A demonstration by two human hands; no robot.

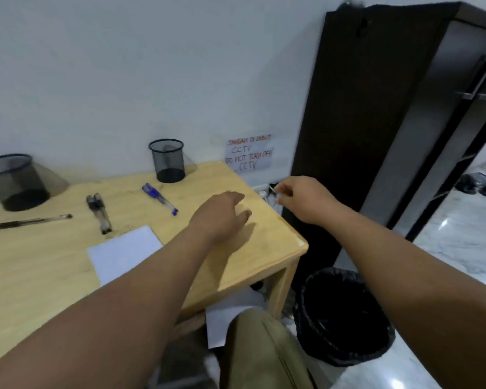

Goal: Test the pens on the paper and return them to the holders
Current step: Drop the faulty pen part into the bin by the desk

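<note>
A pale wooden table with rounded edges stands against a white wall, and both bare arms reach over its right end. The left hand hovers palm down near the table's right edge, its fingers loosely spread and holding nothing. The right hand is past the table's far right corner, fingers pinched narrow around something small and white by a wall socket; blur hides what it is. Two round black wire-mesh holders stand along the back edge: the left holder near the left end, the right holder toward the middle, well apart. Between them and the front edge lie the pens: a blue pen just in front of the right holder, a pair of dark pens side by side to its left, and a long clear pen near the left end. A white sheet of paper lies flat toward the front edge, partly covered by the left forearm. A handwritten note is stuck to the wall above the far right corner. Right of the table stand a tall dark cabinet and a bin lined with a black bag on the glossy marbled floor.
</note>
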